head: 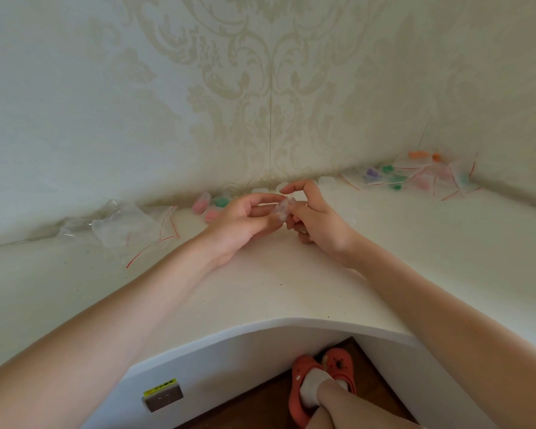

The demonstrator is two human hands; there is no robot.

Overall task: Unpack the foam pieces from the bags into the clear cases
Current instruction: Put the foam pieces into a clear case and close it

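Both hands meet over the middle of the white counter (260,289) and hold one small clear case (282,209) between them. My left hand (245,221) pinches it with thumb and fingertips from the left. My right hand (313,218) grips it from the right, index finger raised above it. I cannot tell what the case contains. Filled clear cases with pink foam (201,204) and green foam (221,201) lie along the wall behind my left hand. Small bags with coloured foam pieces (415,176) are heaped at the back right.
Emptied clear bags with red seal strips (127,226) lie at the left by the wall. Several empty clear cases (327,181) sit along the back wall. The counter's curved front edge (285,320) is near me; my feet in orange shoes (322,379) are below.
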